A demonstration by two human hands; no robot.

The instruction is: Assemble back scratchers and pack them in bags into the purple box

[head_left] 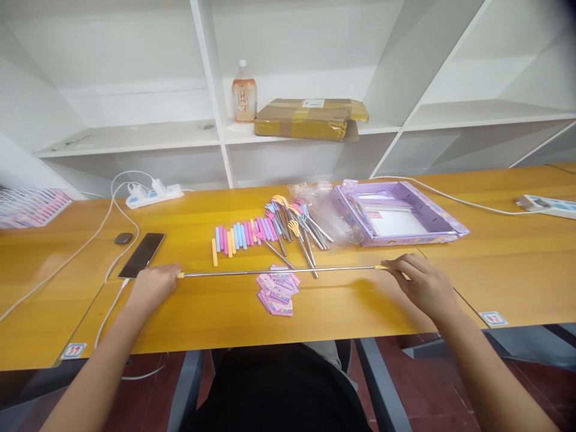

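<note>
Black cloth (279, 390) covers my front, and just past it runs the near edge of the bench (342, 312). Far to the right of centre on the bench sits a purple tray (418, 238), its low walls around something flat and white, with a pinkish patch and other pieces too small to make out. Clear bags (328, 213) lie against its left side. On the shelf (180, 135) beyond, a brown box (306, 120) has a flap jutting from its right end, its contents hidden; an orange bottle (244, 99), capped, stands just left of it. At the far left, a case (36, 207) carries rows of slim pink and white pieces.

Cards (279, 294) are heaped loosely between my hands, nearer the bench's edge. Farther off lie a row of coloured sticks (240, 236) and, to its right, a pile of spare rods (306, 234) with hand-shaped tips. Bare bench shows between the cards and my right hand (425, 285).

I hold one long rod (279, 272) level from left to right, across the far part of the cards in view. The fingers of my left hand (157, 285) are closed round its yellow left end, near the phone (141, 255); my right fingers pinch its yellow right end.
</note>
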